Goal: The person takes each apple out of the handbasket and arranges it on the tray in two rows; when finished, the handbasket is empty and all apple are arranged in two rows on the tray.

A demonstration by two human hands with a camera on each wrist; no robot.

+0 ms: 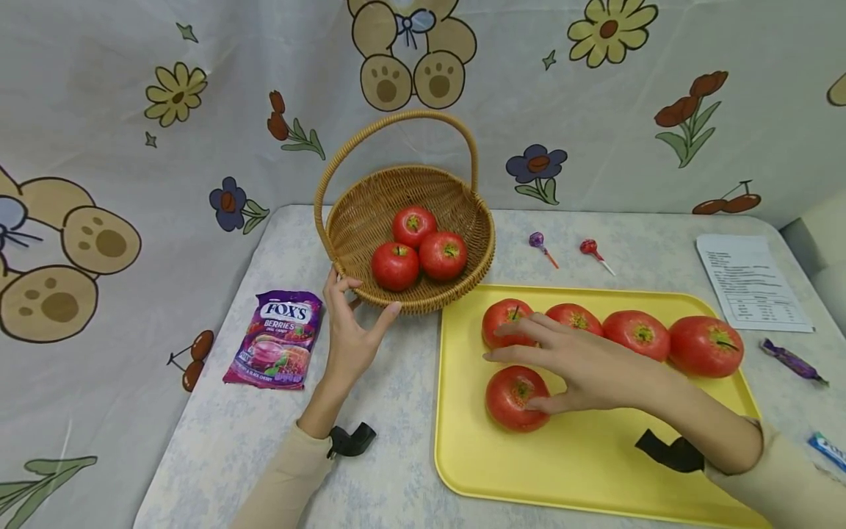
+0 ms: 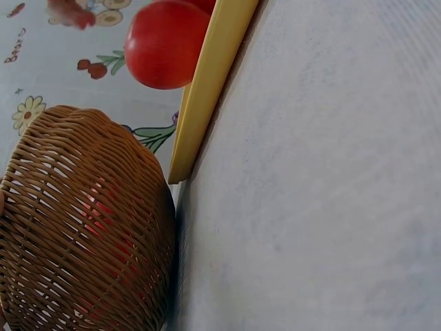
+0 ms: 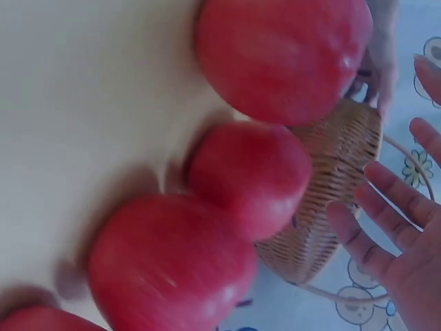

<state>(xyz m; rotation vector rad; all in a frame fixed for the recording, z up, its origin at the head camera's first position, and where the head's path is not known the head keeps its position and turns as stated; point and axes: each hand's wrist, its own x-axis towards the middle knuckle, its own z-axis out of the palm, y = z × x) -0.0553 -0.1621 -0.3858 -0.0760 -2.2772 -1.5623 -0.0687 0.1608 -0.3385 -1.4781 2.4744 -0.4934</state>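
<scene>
Five red tomatoes sit on the flat yellow plastic tray (image 1: 595, 470) in front of you, four in a back row and one alone nearer you. Your right hand (image 1: 581, 364) lies over that lone red tomato (image 1: 512, 397): the thumb touches its right side, and the straight fingers (image 3: 372, 234) spread above it toward the leftmost tomato of the back row (image 1: 502, 319). The hand is open and has not closed round the fruit.

Your left hand (image 1: 350, 323) rests against the near rim of the round woven wicker basket with a hoop handle (image 1: 370, 213), thumb and fingers loosely curved along the weave and touching it. The basket stands on the pale table just behind the tray's left corner and holds three smaller red tomatoes (image 1: 419, 250).

Left of your left hand lies a purple bag of Fox's berry candies (image 1: 276, 338). Behind the tray lie a purple-wrapped lollipop (image 1: 540, 245) and a red-wrapped lollipop (image 1: 593, 252). A printed white paper sheet (image 1: 750, 283) lies at the right, with a purple-wrapped sweet (image 1: 789, 360) near it.
</scene>
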